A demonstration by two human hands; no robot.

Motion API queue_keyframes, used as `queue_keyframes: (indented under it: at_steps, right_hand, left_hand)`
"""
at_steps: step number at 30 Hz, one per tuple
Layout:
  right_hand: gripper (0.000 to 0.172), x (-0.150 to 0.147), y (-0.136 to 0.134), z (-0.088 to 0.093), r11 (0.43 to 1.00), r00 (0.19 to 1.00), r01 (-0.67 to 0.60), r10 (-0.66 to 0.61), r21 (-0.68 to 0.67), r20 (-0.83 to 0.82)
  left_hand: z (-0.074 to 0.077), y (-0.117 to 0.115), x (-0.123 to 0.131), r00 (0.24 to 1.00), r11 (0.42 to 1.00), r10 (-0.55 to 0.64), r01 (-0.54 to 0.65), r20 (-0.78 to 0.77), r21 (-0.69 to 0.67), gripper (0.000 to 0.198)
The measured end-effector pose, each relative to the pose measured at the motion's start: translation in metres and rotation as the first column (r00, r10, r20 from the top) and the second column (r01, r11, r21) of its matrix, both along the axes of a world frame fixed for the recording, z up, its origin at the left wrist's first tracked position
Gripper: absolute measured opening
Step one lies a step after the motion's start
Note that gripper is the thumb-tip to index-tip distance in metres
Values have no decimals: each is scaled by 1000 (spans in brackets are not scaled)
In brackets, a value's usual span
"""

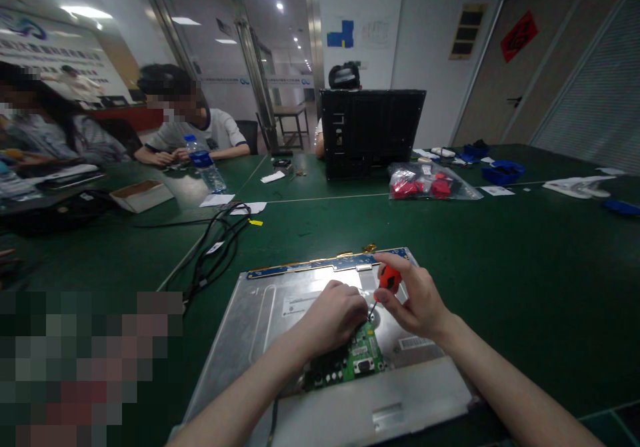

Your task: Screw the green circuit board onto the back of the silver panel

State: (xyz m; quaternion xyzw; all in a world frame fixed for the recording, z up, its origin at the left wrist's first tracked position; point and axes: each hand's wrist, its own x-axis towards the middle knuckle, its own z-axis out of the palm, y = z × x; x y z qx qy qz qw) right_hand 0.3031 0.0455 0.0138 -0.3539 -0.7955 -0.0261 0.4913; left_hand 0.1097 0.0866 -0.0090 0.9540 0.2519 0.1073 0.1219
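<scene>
Screwdriver is gripped by right hand; grasp by left hand cannot be determined; work on circuit board appears unfinished.

Screwdriver in the right hand was bright orange-red with black patches, and the circuit board by the left hand was green with white and black bits, sitting on a plain silver panel. Just past both hands the strip was blue, and the tabletop around them was dark green. Way out ahead of them the monitor was all black, the clear bag showed red pieces, and the see-through bottle off past the left hand had a blue cap and label.
</scene>
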Motion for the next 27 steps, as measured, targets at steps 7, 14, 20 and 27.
queue_keyframes:
  at_steps: [7, 14, 20, 27]
  right_hand:
    - [36, 0, -2, 4, 999, 999, -38, 38, -36, -26]
    - [37, -1, -1, 1, 1000, 1000, -4, 3, -26, -23]
    - [38, -2, 1, -1, 997, 999, 41, -40, 69, -9]
    - [28, -2, 2, 1, 996, 999, 31, -32, 84, 10]
  left_hand:
    - [3, -1, 0, 1000, 1000, -2, 2, -7, -1, 17]
    - [3, -1, 0, 1000, 1000, 1, -1, -14, 2, 17]
    - [3, 0, 0, 1000, 1000, -7, 7, -6, -6, 17]
    - [2, 0, 0, 1000, 1000, -9, 9, -3, -15, 18]
